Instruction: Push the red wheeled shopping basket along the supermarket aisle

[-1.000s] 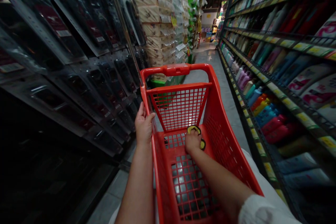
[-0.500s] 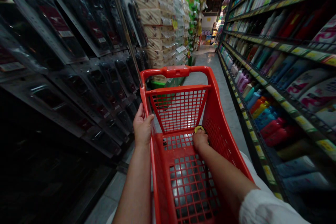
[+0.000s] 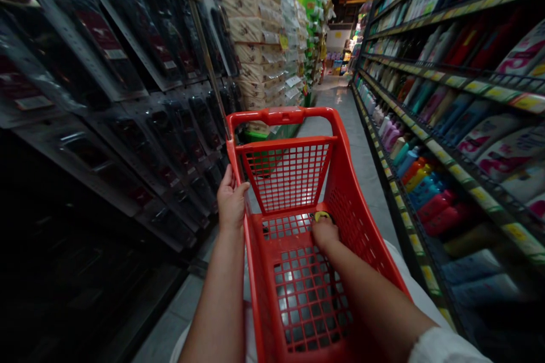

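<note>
A red plastic shopping cart (image 3: 293, 238) with a grid bottom stands in front of me. My left hand (image 3: 231, 199) grips its left rim, with the thumb laid over the edge and the fingers on the outer side. My right hand (image 3: 326, 232) reaches down inside the cart near the hinged grid flap (image 3: 289, 176). Its fingers are curled round a small yellow and black object (image 3: 323, 215), mostly hidden under the hand, so its kind is unclear.
Packaged dark goods (image 3: 123, 57) hang close on the left, beside a pole (image 3: 208, 62). Stacked beige packs (image 3: 258, 39) rise beyond them. Shelves of bottles (image 3: 430, 176) line the right side. A grey tiled aisle (image 3: 340, 102) runs ahead.
The right hand and the yellow and black object have shifted slightly down. The cart's right side and the right shelves appear a little further left. The left hand keeps its hold on the rim.
</note>
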Demonstrator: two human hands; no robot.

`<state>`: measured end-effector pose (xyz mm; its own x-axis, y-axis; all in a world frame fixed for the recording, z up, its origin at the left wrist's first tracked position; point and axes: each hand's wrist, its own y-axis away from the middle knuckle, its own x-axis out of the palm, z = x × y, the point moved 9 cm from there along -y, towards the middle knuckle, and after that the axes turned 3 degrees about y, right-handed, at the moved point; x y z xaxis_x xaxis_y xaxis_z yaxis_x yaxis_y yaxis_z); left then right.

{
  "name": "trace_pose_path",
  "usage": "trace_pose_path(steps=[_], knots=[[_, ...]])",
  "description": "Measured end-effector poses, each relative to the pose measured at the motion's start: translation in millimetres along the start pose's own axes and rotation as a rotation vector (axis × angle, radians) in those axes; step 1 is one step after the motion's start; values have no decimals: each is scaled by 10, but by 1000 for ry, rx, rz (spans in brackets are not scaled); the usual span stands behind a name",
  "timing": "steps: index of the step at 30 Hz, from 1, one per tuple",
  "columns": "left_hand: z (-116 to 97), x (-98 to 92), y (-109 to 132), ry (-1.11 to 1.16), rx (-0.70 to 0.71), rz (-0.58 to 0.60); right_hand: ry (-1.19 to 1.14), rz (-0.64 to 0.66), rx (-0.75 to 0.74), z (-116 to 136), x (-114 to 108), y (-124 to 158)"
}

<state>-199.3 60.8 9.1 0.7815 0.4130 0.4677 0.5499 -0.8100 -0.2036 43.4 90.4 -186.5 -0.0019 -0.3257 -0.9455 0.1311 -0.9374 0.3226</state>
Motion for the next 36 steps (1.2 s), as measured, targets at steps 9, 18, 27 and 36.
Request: trace_pose_path(steps=[9, 18, 27, 36], knots=[[9, -56, -14, -21, -28, -15, -84, -119, -160, 754, -129, -125], [13, -79, 7, -42, -25, -24, -161, -52, -569, 1738, -79, 255], [20, -96, -28, -47, -16, -31, -428, 319, -368, 1392, 103, 943], [26, -116, -35, -45, -27, -11, -1493, 184, -263, 1307, -793, 848]])
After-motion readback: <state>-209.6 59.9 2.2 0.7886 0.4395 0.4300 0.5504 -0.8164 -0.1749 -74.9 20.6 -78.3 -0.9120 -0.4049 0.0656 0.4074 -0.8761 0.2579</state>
